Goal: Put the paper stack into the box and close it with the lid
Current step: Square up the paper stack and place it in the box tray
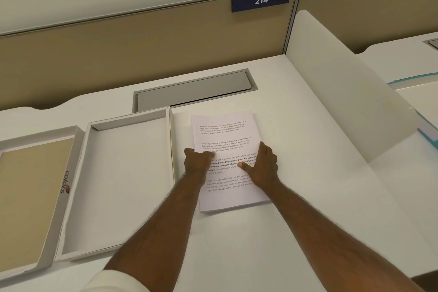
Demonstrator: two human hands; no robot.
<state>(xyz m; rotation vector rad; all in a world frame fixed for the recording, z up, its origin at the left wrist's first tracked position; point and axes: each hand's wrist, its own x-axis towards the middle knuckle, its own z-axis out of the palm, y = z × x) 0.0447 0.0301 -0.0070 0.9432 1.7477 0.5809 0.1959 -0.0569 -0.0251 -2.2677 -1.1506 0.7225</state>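
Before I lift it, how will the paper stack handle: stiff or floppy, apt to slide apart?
The paper stack looks thin and unbound, so it would likely sag if held by one edge. Its loose sheets may fan or slip; the left hand and right hand, one at each side, should keep them squared. It lies flat on the smooth desk, so it probably slides easily.

The lid [28, 194] is getting chopped off by the left edge, and both hands' fingertips are hiding under the paper stack [227, 161].
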